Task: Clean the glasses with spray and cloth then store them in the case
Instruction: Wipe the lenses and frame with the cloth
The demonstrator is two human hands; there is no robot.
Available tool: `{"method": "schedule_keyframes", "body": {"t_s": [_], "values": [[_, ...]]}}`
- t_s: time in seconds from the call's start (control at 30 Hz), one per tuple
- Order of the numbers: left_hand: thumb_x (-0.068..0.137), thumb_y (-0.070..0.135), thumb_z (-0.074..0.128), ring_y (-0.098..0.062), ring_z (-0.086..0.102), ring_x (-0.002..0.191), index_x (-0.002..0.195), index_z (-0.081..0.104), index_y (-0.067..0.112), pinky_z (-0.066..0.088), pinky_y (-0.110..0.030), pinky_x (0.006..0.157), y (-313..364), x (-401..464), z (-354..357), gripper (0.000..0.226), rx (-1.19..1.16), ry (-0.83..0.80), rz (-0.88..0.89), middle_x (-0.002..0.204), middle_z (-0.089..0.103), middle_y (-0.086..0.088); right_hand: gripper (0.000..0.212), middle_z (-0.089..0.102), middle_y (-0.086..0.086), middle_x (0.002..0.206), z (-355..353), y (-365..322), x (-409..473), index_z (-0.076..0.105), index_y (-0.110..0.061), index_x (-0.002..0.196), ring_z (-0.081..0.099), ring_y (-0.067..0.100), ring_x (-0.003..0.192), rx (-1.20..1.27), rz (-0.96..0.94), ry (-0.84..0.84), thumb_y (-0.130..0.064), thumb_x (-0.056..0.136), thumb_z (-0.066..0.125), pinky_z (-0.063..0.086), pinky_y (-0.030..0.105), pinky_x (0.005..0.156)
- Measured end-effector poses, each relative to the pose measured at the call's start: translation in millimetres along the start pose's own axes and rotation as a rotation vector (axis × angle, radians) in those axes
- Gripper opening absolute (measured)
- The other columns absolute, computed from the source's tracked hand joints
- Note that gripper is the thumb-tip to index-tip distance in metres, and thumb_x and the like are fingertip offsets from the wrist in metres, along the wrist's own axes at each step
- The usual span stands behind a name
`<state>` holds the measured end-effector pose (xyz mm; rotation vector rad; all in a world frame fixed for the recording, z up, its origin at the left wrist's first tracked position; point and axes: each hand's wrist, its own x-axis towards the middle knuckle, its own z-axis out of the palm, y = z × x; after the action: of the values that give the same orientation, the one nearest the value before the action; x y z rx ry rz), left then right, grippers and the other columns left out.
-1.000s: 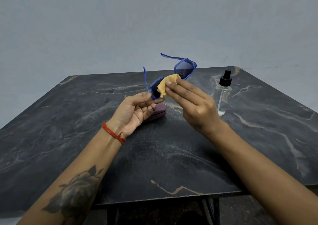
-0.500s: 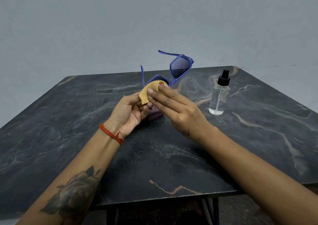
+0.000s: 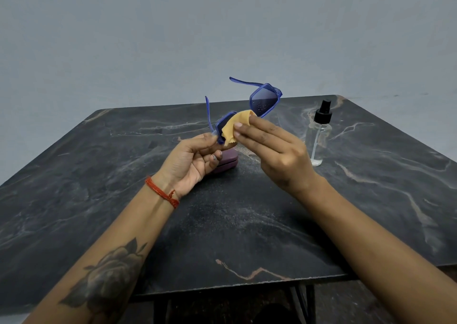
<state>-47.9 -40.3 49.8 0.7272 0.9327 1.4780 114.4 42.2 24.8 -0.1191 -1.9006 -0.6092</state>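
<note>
Your left hand [image 3: 195, 157] pinches the blue glasses [image 3: 243, 112] by the lower corner of the frame, holding them tilted in the air above the tabletop [image 3: 123, 200], temples unfolded. Your right hand [image 3: 274, 150] presses the yellow cloth [image 3: 235, 125] onto the lower lens, fingers straight on the front; the thumb is hidden, probably behind the cloth.

Progress, judged from the scene: spraying looks done — droplets sit on the upper lens, at 1 o'clock from the cloth. Wiping is under way on the lower lens only. Left to do: dry the upper lens, fold the temples, open the case, put the glasses in, close it.

The spray bottle [image 3: 319, 135] stands upright at 3 o'clock from the glasses, well apart from both hands, cap on. The purple case [image 3: 228, 161] lies shut on the tabletop at 6 o'clock beneath the glasses, partly hidden by your left hand.

Writing: none readable — bottle, case and frame show no label or brand.
</note>
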Motion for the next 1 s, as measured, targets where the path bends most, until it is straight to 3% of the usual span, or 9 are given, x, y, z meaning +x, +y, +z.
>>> {"method": "schedule_keyframes", "body": {"t_s": [0.13,0.2,0.3,0.43,0.57,0.7,0.87,1.0], "values": [[0.072,0.012,0.055,-0.004,0.052,0.045,0.089,0.061,0.004,0.043,-0.01,0.04,0,0,0,0.02,-0.017,0.001,0.011,0.079,0.071,-0.014,0.037,0.058,0.018,0.126,0,-9,5,0.061,0.006,0.117,0.051,0.034,0.122,-0.035,0.049,-0.078,0.004,0.1,0.029,0.044,0.039,0.103],[0.082,0.009,0.05,-0.004,0.052,0.045,0.085,0.06,0.006,0.043,-0.01,0.04,-1,0,1,0.01,-0.001,0.0,0.02,0.073,0.07,-0.011,0.04,0.054,0.019,0.13,2,-15,8,0.057,0.007,0.121,0.045,0.034,0.127,-0.037,0.06,-0.115,0.002,0.101,0.023,0.041,0.04,0.106],[0.09,0.005,0.042,-0.004,0.053,0.045,0.08,0.056,0.008,0.043,-0.01,0.04,-2,0,1,0.017,0.015,0.008,0.031,0.062,0.067,-0.005,0.044,0.052,0.02,0.132,4,-21,9,0.055,0.008,0.123,0.041,0.033,0.129,-0.003,0.042,-0.169,0.001,0.101,0.018,0.037,0.041,0.109],[0.089,0.0,0.038,-0.005,0.054,0.045,0.085,0.058,0.004,0.043,-0.01,0.039,-2,0,0,0.021,-0.021,0.029,0.035,0.057,0.061,-0.001,0.039,0.056,0.016,0.129,6,-19,7,0.06,0.006,0.119,0.047,0.03,0.126,0.037,-0.003,-0.18,0.0,0.102,0.025,0.037,0.039,0.109],[0.087,-0.001,0.038,-0.005,0.053,0.046,0.097,0.06,0.002,0.043,-0.011,0.04,0,1,-2,0.024,-0.043,-0.012,0.022,0.062,0.06,-0.002,0.024,0.063,0.013,0.12,7,-15,1,0.066,0.005,0.11,0.057,0.028,0.117,0.043,-0.076,-0.109,0.002,0.097,0.046,0.045,0.036,0.102],[0.089,0.001,0.04,-0.005,0.054,0.045,0.092,0.059,0.003,0.043,-0.01,0.04,-1,0,-1,0.019,0.004,-0.023,0.027,0.061,0.06,-0.002,0.016,0.068,0.012,0.11,5,-9,0,0.071,0.003,0.101,0.063,0.026,0.108,0.047,-0.092,-0.023,0.004,0.088,0.062,0.051,0.034,0.095],[0.081,0.009,0.051,-0.004,0.053,0.046,0.089,0.056,0.004,0.043,-0.01,0.04,1,-1,0,0.011,0.051,-0.008,0.044,0.061,0.064,-0.002,0.017,0.07,0.013,0.103,0,-1,3,0.073,0.005,0.094,0.067,0.027,0.1,0.014,-0.046,0.036,0.004,0.092,0.056,0.053,0.034,0.091],[0.085,0.011,0.05,-0.003,0.051,0.046,0.088,0.058,0.006,0.043,-0.01,0.042,0,-2,2,0.01,0.1,-0.011,0.056,0.074,0.071,-0.011,0.028,0.063,0.019,0.117,-3,-5,9,0.065,0.008,0.109,0.061,0.03,0.111,-0.036,0.037,0.027,0.006,0.096,0.04,0.049,0.038,0.097]]}}
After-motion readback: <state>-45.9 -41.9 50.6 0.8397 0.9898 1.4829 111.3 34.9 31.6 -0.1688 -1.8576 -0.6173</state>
